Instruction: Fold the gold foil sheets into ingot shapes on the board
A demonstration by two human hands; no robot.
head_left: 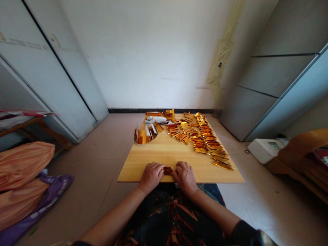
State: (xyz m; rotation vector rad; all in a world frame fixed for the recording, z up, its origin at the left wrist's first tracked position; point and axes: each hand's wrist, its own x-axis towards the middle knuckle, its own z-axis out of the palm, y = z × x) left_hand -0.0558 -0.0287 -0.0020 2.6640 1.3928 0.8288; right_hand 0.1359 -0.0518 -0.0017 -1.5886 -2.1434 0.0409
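While rows of folded gold pieces (pixel 205 138) were laid out at the far right of the wooden board (pixel 143 160), a small gold foil sheet (pixel 168 171) was pinched at the board's near edge between the left hand (pixel 151 176) and the right hand (pixel 185 176). Fingers were curled closed on the sheet's two ends. It was judged light, thin and easily creased, best gripped by its edges.
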